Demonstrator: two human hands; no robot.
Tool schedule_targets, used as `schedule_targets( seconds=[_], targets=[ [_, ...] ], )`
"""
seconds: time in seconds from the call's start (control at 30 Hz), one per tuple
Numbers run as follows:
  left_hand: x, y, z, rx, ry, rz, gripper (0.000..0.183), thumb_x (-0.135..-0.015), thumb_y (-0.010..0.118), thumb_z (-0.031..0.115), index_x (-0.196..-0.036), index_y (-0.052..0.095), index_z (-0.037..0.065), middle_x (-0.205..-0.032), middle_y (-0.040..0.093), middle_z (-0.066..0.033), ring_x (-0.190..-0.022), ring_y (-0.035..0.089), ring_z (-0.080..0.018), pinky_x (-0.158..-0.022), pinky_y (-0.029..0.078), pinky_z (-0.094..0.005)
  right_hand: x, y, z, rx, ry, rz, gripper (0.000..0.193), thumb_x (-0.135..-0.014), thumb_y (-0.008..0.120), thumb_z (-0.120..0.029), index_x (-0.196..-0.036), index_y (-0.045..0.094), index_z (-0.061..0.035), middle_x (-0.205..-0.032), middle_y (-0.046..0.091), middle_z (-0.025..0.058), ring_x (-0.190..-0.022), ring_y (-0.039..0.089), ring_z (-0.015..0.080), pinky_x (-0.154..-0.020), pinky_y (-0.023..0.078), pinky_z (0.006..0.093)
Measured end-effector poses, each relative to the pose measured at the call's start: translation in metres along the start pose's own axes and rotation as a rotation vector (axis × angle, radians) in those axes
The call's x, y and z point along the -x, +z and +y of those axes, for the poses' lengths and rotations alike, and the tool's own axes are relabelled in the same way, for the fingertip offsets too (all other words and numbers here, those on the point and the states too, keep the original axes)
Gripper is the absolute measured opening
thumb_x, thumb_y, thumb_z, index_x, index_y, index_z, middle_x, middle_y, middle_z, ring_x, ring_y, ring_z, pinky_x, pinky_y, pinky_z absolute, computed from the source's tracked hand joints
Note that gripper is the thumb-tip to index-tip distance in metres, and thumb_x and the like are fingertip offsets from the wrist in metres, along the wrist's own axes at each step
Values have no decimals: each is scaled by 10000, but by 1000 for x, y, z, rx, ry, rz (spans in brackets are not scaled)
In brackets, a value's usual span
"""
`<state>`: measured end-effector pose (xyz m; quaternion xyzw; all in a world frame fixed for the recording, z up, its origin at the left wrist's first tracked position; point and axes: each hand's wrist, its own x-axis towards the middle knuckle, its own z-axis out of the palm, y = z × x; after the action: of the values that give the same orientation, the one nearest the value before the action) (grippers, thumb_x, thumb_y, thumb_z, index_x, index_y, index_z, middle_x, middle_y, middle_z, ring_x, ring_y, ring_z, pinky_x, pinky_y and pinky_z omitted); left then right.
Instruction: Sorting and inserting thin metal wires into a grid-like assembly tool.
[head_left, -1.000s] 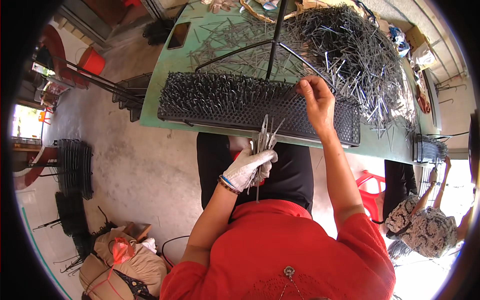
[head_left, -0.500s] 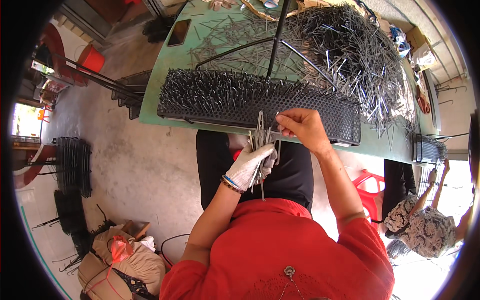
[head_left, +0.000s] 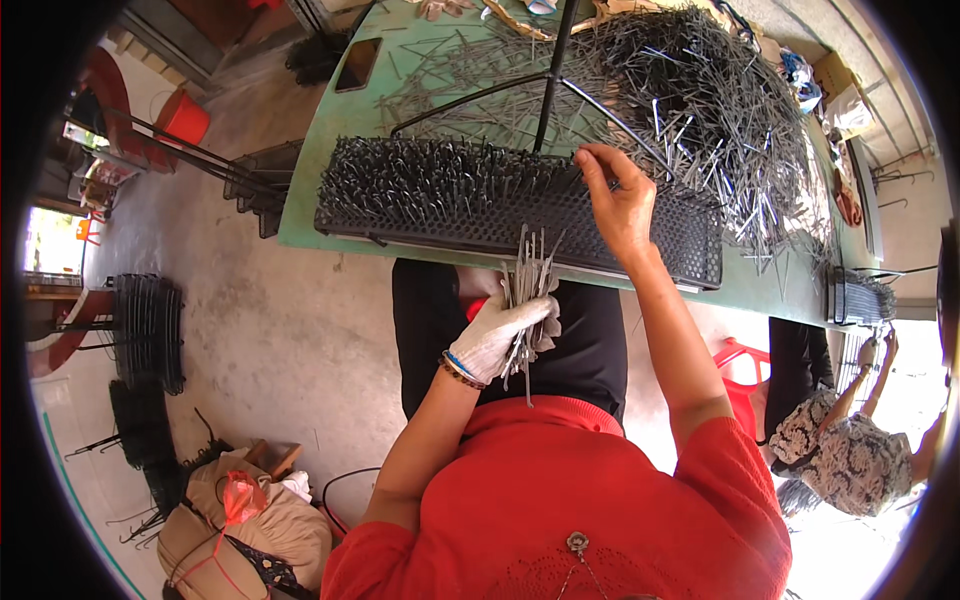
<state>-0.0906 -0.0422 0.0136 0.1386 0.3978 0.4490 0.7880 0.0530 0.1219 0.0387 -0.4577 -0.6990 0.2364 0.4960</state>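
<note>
My left hand [head_left: 497,335], in a white glove, is closed round a bundle of thin grey metal rods [head_left: 531,262]. The bundle stands up in front of my lap, just below the near edge of a long black perforated rack [head_left: 650,232]. Bare rods with bent tips [head_left: 415,185] fill the rack's left part, upright in its holes. Over the rack's far edge, right of those rods, my bare right hand [head_left: 625,205] has thumb and forefinger pinched together at a thin metal rod, which is mostly hidden at the fingertips.
On the green table [head_left: 310,215] lie a large heap of loose rods [head_left: 700,95] and a phone [head_left: 358,65]. A black metal stand [head_left: 549,100] rises behind the rack. Another person [head_left: 850,450] works at the right. Black racks [head_left: 145,335] stand at the left; stuffed bags [head_left: 245,520] lie lower left.
My right hand has moved up and away from the bundle to the far side of the rack. The left hand stays nearly in place, still holding the rods.
</note>
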Motion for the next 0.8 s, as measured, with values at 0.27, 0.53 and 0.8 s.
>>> schedule_targets(
  seconds=[0.27,0.53,0.8],
  targets=[
    [4,-1,5,33,-10,-31,272,-903,634,123,-1151,548,52,-894,624,-28,-645,614,-97,-551,538,-236,1,8,-4,72,-151,11,131,-848,710,-70,-962,690,-8,-776,685,92,-633,625,126,-613,500,244],
    [16,13,17,61,49,0,256,-912,627,138,-1143,554,56,-819,613,-13,-618,593,-82,-533,503,-224,1,15,-2,155,-337,-24,113,-823,714,-49,-927,689,-11,-830,688,112,-666,663,226,-591,520,302],
    [18,13,21,27,158,55,204,-927,606,152,-1102,576,53,-804,636,-27,-630,616,-105,-549,517,-236,1,9,-4,231,-330,-24,100,-816,711,-65,-896,698,-7,-863,670,114,-728,653,282,-631,520,341]
  ],
)
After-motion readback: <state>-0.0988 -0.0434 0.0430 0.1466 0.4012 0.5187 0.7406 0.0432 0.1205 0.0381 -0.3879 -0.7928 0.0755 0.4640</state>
